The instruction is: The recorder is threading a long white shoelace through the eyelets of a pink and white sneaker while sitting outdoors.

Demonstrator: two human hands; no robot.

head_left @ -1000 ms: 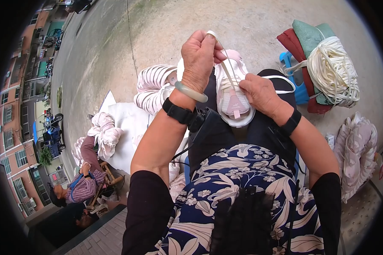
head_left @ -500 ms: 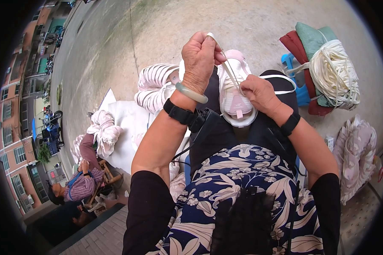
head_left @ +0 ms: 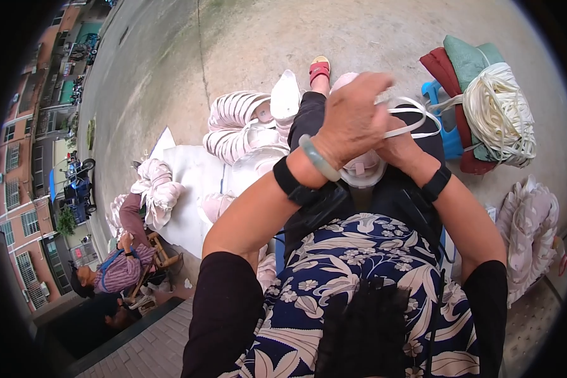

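A white and pink sneaker (head_left: 362, 169) rests between my thighs, its middle mostly covered by my hands. My left hand (head_left: 354, 116) reaches across above the shoe, with its fingers smeared by motion beside a white shoelace (head_left: 429, 126). That lace makes a wide loop to the right of the hands. Low over the shoe, my right hand (head_left: 402, 148) is closed on the lace where the loop meets it; its fingertips are hidden behind my left hand.
Bundled pink-white shoe uppers (head_left: 236, 120) and a white shoe piece (head_left: 286, 94) lie left of my knee. A blue stool (head_left: 446, 135) at right bears folded cloth and a white lace bundle (head_left: 498, 116). Another person (head_left: 123, 268) sits at far left.
My left hand has come down and right, from pulling the lace up to crossing over my right hand. My right hand stays near the shoe. The lace loop now stands higher.
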